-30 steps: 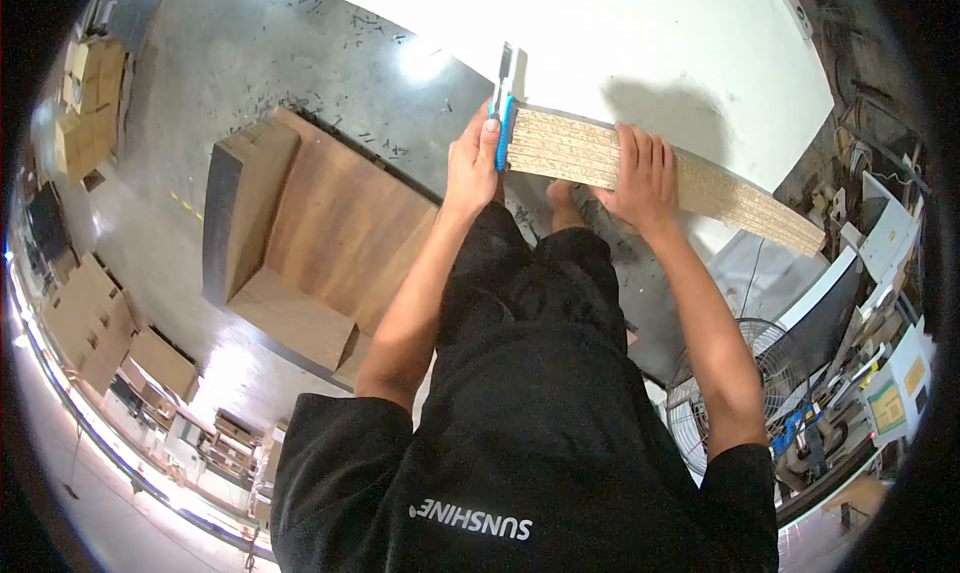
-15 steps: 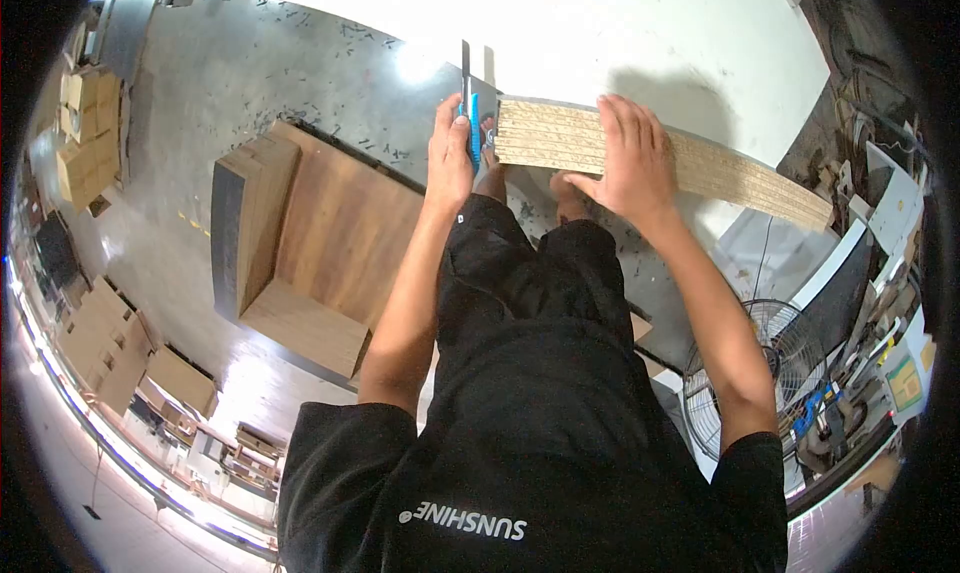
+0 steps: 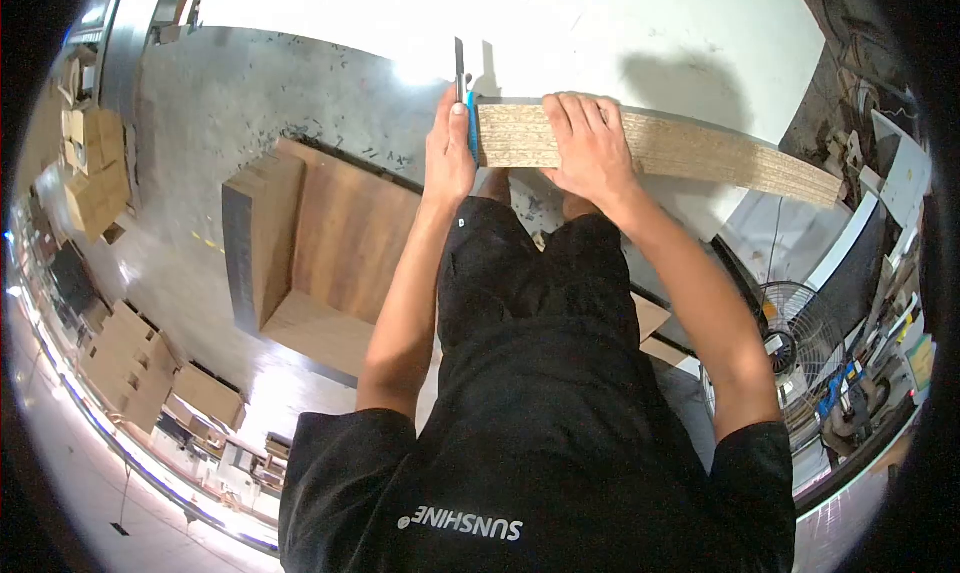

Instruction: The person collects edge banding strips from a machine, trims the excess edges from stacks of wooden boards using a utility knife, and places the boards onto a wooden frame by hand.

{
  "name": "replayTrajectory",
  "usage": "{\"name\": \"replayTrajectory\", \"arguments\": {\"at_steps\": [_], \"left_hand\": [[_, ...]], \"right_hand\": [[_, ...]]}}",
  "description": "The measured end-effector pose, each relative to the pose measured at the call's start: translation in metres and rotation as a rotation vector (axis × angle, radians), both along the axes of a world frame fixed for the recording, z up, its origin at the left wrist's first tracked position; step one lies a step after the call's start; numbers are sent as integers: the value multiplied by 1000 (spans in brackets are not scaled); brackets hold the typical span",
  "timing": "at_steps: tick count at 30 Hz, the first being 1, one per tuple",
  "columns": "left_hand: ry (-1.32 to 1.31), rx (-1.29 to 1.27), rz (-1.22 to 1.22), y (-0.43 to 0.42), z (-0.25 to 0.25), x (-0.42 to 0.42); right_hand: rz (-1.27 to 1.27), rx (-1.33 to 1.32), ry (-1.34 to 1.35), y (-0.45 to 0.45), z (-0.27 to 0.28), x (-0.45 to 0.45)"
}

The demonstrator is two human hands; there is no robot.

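A bundle of narrow chipboard strips (image 3: 690,151), raw edges facing up, stretches rightward from just beside my left hand. My right hand (image 3: 592,145) grips it near its left end, fingers over the far side and thumb at the near side. My left hand (image 3: 452,153) is closed round a blue tool (image 3: 472,128) with a long, thin dark bar (image 3: 459,68) standing out past the fingers; its exact kind does not show. The blue part sits right at the bundle's left end, seemingly touching it.
A white-topped table (image 3: 560,33) lies beyond the bundle. On the floor to the left stands an open wood-grain cabinet piece (image 3: 340,243). A wire fan (image 3: 785,343) is at my right, near piled tools and scraps. Cardboard boxes (image 3: 125,363) stand further left.
My right hand has slid left, and the bundle's left end has come closer to the blue tool, closing the gap between them. My left hand keeps its hold.
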State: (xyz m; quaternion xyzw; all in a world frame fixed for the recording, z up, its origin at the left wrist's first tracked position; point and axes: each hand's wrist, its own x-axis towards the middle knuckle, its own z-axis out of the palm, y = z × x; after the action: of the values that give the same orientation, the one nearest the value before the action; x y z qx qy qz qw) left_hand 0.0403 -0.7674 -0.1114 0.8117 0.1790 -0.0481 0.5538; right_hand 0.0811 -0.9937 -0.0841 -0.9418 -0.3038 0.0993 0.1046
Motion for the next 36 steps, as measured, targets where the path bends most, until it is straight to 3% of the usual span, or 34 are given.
{"name": "replayTrajectory", "arguments": {"at_steps": [1,5,12,16,20,21,24,25,26,28,29,32,33,36], "left_hand": [[117,-110,-1,-1,11,2],[157,4,-23,-7,19,4],[325,457,-80,-30,37,10],[233,593,-28,-42,43,12],[251,284,-26,-17,28,3],[201,-2,10,-4,29,-4],[-63,58,-37,-4,11,-24],[-86,200,-28,-8,3,-27],[39,266,-49,-11,-5,-34],[277,398,-81,-23,27,-19],[237,498,-67,-32,40,-15],[232,527,-57,-34,42,-17],[316,424,-67,-31,57,-11],[42,317,38,-6,17,-48]], "right_hand": [[-1,12,-4,-1,-2,-1],[-2,31,15,-5,-2,-3],[1,31,25,-4,-3,0],[6,19,32,-3,1,-1],[13,-2,14,-1,7,3],[3,-12,25,-1,7,0],[4,15,-32,0,5,0],[-8,7,28,-1,8,-1],[-11,16,33,-1,10,-4],[-2,33,28,-2,7,0],[-13,21,24,-2,4,-1],[-9,27,31,0,9,-1],[-6,25,36,-1,11,-1],[0,-2,23,-2,7,-2]]}}
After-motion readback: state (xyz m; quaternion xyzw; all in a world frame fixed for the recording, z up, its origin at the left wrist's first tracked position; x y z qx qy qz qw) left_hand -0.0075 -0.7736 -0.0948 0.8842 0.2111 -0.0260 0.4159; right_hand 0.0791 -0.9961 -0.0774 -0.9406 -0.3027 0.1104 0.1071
